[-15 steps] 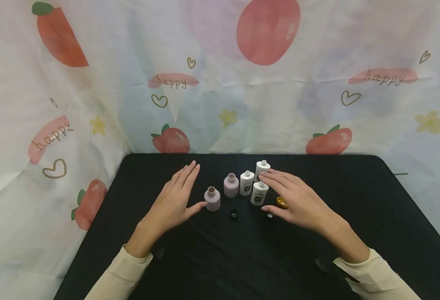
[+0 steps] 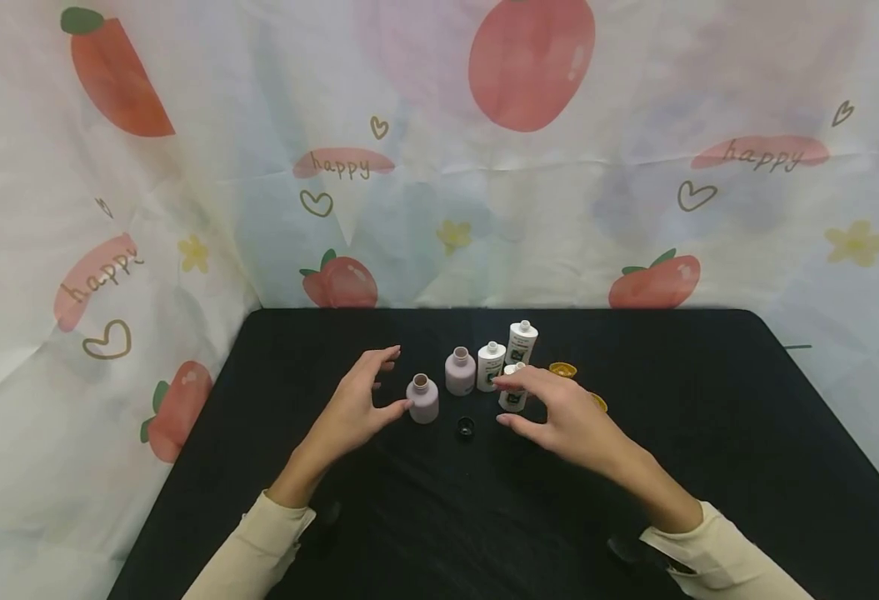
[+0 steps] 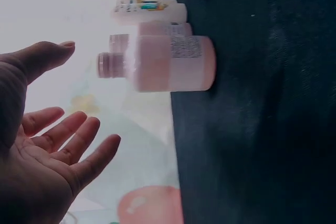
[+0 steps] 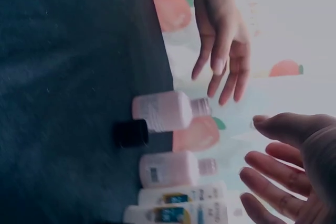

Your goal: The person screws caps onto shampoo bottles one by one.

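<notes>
Two uncapped pinkish bottles stand upright on the table, a front one [image 2: 424, 406] and a back one [image 2: 460, 377]. My left hand [image 2: 351, 414] is left of the front one, thumb tip overlapping its side in the head view; the left wrist view shows the thumb and spread fingers holding nothing. To the right stand three white bottles: one beside the pinkish bottle [image 2: 490, 373], one behind [image 2: 521, 340] and a front one [image 2: 512, 402]. My right hand [image 2: 576, 421] has its bent fingers partly covering the front white bottle. Nothing lies between its fingers and thumb.
A black cap [image 2: 465, 427] lies in front of the pinkish bottles. Yellow caps [image 2: 562, 369] lie right of the white bottles, one partly hidden by the right hand. A printed curtain [image 2: 424, 192] hangs behind the black table [image 2: 439, 517].
The fingers of both hands have bent from nearly straight. My right hand has moved left and slightly toward me, uncovering the rear white bottle and a yellow cap.
</notes>
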Demonstrator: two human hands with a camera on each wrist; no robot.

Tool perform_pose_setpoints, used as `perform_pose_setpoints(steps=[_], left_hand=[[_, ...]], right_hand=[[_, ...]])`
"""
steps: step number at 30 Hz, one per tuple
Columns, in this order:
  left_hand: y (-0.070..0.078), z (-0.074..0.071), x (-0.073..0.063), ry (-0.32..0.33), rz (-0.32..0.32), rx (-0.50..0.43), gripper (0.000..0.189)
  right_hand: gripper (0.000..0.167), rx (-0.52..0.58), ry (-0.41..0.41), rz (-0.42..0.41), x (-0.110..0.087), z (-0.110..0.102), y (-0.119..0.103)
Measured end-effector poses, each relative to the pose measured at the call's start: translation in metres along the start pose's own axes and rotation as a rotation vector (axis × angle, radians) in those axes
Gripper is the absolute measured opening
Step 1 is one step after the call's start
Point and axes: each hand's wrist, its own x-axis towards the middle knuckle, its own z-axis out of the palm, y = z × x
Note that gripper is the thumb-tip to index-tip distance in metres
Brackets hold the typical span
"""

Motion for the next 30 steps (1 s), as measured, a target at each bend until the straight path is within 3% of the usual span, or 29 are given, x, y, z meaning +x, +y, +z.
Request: perform_pose_setpoints(steps=[8, 13, 20, 30], left_hand=[[-0.016, 0.018, 0.002, -0.004, -0.075, -0.149, 0.070], [-0.023, 0.026, 0.002, -0.017, -0.152, -0.237, 0.069], [-0.032, 0.036, 0.003, -0.037, -0.201, -0.368, 0.070], [-0.037, 0.047, 0.006, -0.053, -0.234, -0.401, 0.062]], right_hand=[[0.044, 0.110, -0.089, 0.138, 0.000, 0.019, -0.001], [0.044, 0.149, -0.126, 0.168, 0.001, 0.032, -0.001], [0.043, 0.198, -0.154, 0.191, 0.001, 0.048, 0.002], [0.046, 0.226, -0.195, 0.240, 0.001, 0.065, 0.008]])
